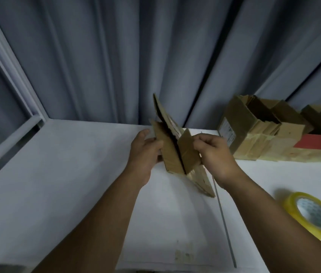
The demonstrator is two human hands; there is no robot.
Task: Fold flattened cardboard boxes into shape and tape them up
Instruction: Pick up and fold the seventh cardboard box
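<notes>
Brown cardboard box (172, 146), still mostly flat, is held up on edge right around the middle of the frame, just above the white table (77, 174). Left hand (146, 152) has its fingers curled round the left panel, thumb on the near face. Right hand (213, 152) is pinching the flap on the right side, fingers bent tight on it. You can see a dark gap between the panels where it's partly opened out, and one long flap pokes up toward the grey curtain (116, 56) behind. The bottom corner looks to be just off or touching the table, can't really tell which.

Yellow-edged roll of clear tape (311, 213) is lying flat on the table at lower right, well apart from both hands. Over at the right edge, mid-height, there's a bunch of already shaped boxes (254, 133) standing open against the curtain, with something red (311, 142) between them.
</notes>
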